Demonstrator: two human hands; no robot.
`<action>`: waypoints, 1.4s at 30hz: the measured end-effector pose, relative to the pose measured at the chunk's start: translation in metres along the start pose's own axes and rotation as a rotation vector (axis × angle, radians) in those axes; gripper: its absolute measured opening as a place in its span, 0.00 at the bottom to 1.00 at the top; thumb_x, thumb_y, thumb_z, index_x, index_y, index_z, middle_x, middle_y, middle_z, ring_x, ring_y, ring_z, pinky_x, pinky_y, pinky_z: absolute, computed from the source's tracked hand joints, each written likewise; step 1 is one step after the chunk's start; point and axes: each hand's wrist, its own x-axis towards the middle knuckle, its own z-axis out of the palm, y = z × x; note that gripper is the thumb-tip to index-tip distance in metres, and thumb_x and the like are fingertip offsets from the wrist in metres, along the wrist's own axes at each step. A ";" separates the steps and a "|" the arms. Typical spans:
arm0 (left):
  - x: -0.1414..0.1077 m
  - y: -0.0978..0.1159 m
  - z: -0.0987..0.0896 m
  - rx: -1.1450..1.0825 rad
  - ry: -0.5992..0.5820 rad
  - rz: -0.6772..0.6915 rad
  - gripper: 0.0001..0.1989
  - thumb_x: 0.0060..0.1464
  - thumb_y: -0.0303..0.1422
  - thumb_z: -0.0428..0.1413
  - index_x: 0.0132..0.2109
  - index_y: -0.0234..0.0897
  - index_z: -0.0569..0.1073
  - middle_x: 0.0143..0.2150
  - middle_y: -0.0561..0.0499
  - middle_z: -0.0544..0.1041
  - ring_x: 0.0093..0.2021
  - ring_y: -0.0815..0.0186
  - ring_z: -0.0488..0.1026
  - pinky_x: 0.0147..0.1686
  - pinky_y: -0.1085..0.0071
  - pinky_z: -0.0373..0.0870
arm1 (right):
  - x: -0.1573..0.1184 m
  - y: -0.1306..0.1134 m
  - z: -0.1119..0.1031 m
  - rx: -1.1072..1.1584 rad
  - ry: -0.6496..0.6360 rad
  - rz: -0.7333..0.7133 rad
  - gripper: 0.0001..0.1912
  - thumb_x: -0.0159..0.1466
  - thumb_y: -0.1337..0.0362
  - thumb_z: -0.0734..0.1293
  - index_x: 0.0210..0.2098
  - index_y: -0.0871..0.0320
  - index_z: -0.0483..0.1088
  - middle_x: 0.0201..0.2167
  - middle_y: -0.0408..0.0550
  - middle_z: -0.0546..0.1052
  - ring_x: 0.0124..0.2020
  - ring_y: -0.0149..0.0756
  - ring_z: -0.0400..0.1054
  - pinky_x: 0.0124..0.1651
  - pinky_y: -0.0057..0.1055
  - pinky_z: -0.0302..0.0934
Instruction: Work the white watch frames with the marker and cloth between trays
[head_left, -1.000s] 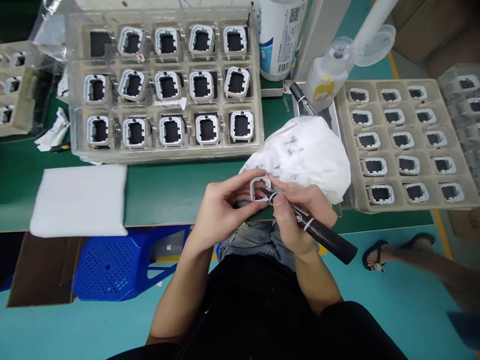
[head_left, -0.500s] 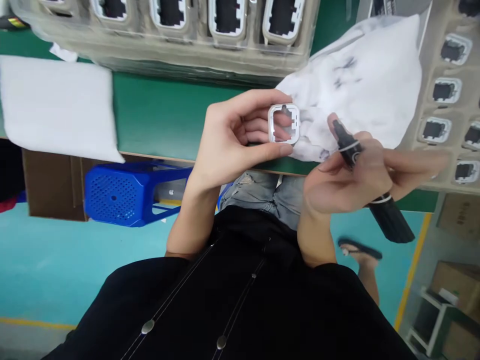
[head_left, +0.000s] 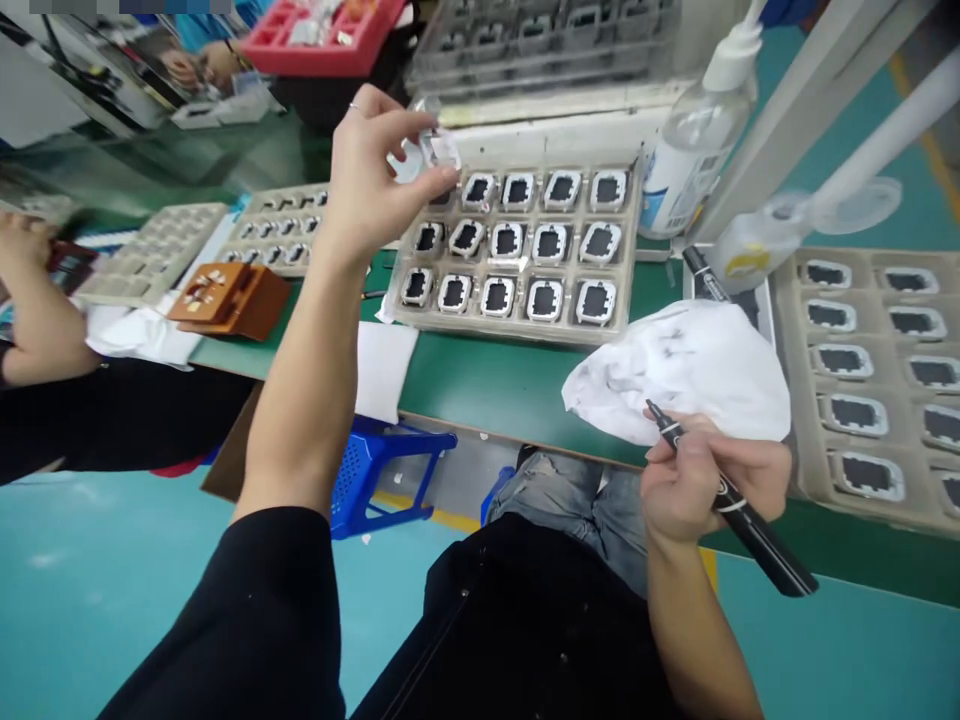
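Observation:
My left hand [head_left: 382,175] is raised over the back left corner of the middle tray [head_left: 517,325]. Its thumb and fingers pinch a small whitish frame [head_left: 441,150], slightly blurred. Rows of white frames with dark centres fill that tray's pockets. At the right, my right hand [head_left: 697,480] grips a black marker [head_left: 765,545], its tip uncapped and pointing up and left. The tip is over the front edge of a crumpled white cloth [head_left: 705,370] with dark ink marks.
Another tray of frames [head_left: 806,400] lies at the right. Behind stand a pump bottle [head_left: 690,140] and a slanted post. A folded white cloth [head_left: 382,370], an orange block [head_left: 232,300] and a red bin [head_left: 322,55] are on the left, near another person's arm [head_left: 45,310].
The view has tilted up, showing more of the bench. My left hand has moved from the front edge, with its frame, to above the middle tray. My right hand still holds the marker.

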 end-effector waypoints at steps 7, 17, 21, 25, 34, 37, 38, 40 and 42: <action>0.044 -0.028 0.004 0.179 -0.277 -0.105 0.27 0.55 0.47 0.85 0.50 0.37 0.84 0.45 0.55 0.75 0.56 0.62 0.61 0.84 0.54 0.52 | 0.000 -0.012 0.002 0.088 -0.003 -0.110 0.10 0.75 0.60 0.78 0.43 0.49 0.73 0.22 0.30 0.74 0.23 0.40 0.75 0.42 0.50 0.85; 0.043 -0.035 -0.004 0.089 -0.235 0.037 0.34 0.39 0.64 0.79 0.35 0.43 0.78 0.39 0.47 0.84 0.72 0.59 0.77 0.64 0.59 0.56 | -0.003 -0.008 -0.002 0.053 -0.024 -0.141 0.07 0.75 0.62 0.78 0.43 0.50 0.77 0.23 0.34 0.77 0.23 0.40 0.77 0.42 0.47 0.85; 0.044 -0.015 0.027 0.123 -0.313 0.004 0.23 0.44 0.47 0.82 0.31 0.46 0.76 0.27 0.58 0.73 0.49 0.62 0.75 0.55 0.62 0.61 | -0.004 -0.008 -0.002 0.018 -0.015 -0.133 0.08 0.75 0.61 0.78 0.43 0.50 0.76 0.23 0.34 0.76 0.23 0.40 0.77 0.41 0.47 0.85; 0.045 -0.004 0.042 0.108 -0.333 -0.088 0.20 0.46 0.32 0.79 0.28 0.47 0.73 0.25 0.56 0.69 0.41 0.56 0.70 0.45 0.60 0.61 | -0.003 -0.006 -0.002 0.046 -0.028 -0.139 0.08 0.74 0.61 0.78 0.43 0.51 0.76 0.22 0.33 0.75 0.22 0.40 0.76 0.36 0.43 0.81; -0.054 0.037 0.049 -0.526 0.049 0.091 0.31 0.54 0.37 0.86 0.54 0.45 0.76 0.34 0.63 0.80 0.40 0.66 0.77 0.53 0.56 0.85 | -0.001 -0.013 0.001 0.083 -0.022 -0.147 0.08 0.75 0.62 0.78 0.42 0.50 0.75 0.24 0.34 0.76 0.20 0.36 0.71 0.36 0.43 0.78; -0.143 0.090 0.058 -0.734 0.007 -0.028 0.32 0.59 0.44 0.85 0.62 0.51 0.78 0.45 0.56 0.87 0.38 0.63 0.85 0.40 0.57 0.91 | -0.002 -0.018 0.002 0.106 -0.015 -0.127 0.07 0.76 0.61 0.78 0.43 0.50 0.76 0.24 0.33 0.74 0.21 0.37 0.72 0.36 0.43 0.79; -0.171 0.106 0.063 -0.758 -0.100 -0.148 0.28 0.64 0.45 0.83 0.62 0.49 0.79 0.45 0.53 0.87 0.39 0.60 0.89 0.39 0.58 0.92 | -0.002 -0.019 0.003 0.100 -0.017 -0.119 0.08 0.76 0.60 0.78 0.44 0.49 0.75 0.23 0.32 0.73 0.22 0.38 0.74 0.37 0.44 0.80; -0.214 0.130 0.077 -0.864 -0.250 -0.328 0.26 0.64 0.49 0.81 0.60 0.46 0.81 0.42 0.51 0.87 0.35 0.58 0.91 0.34 0.61 0.93 | -0.003 -0.020 0.003 0.070 -0.024 -0.103 0.09 0.76 0.57 0.78 0.44 0.48 0.74 0.22 0.31 0.71 0.23 0.41 0.76 0.38 0.47 0.83; -0.239 0.140 0.094 -0.949 -0.349 -0.439 0.28 0.61 0.49 0.83 0.59 0.44 0.84 0.45 0.49 0.89 0.36 0.58 0.92 0.38 0.61 0.96 | -0.003 -0.021 0.004 0.043 -0.031 -0.094 0.10 0.77 0.55 0.77 0.44 0.47 0.73 0.22 0.31 0.71 0.23 0.43 0.77 0.39 0.51 0.85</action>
